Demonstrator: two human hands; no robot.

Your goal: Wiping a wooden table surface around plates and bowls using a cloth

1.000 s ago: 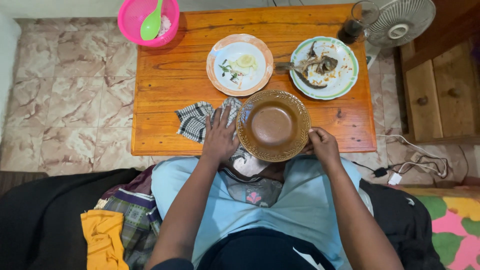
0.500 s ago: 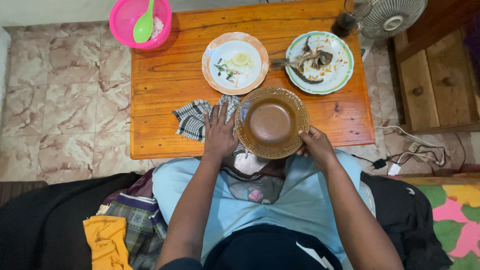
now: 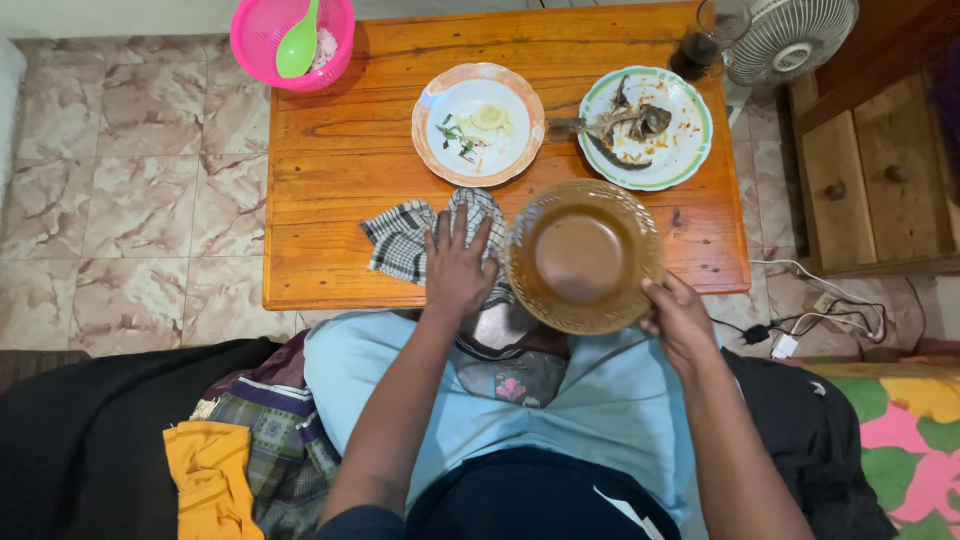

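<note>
Wooden table (image 3: 330,190): two used plates (image 3: 478,125) (image 3: 646,128) along far edge, checkered cloth (image 3: 410,238) near front edge, glass (image 3: 712,38) at far right corner.

Three plates: brown (image 3: 583,256), orange-rimmed (image 3: 478,125), green-rimmed (image 3: 645,128). One checked cloth (image 3: 420,238), pink basket (image 3: 292,40), green spoon (image 3: 300,45), fan (image 3: 790,40), probably one glass (image 3: 712,38).

The brown plate (image 3: 584,256) is round and glossy, with a leaf pattern pressed around its rim and a bare middle; it is blurred, and the right hand's fingers (image 3: 660,296) pinch its near right edge. The black-and-white checked cloth (image 3: 412,238) lies crumpled, its near part flattened under the left hand's spread fingers (image 3: 458,232).
</note>
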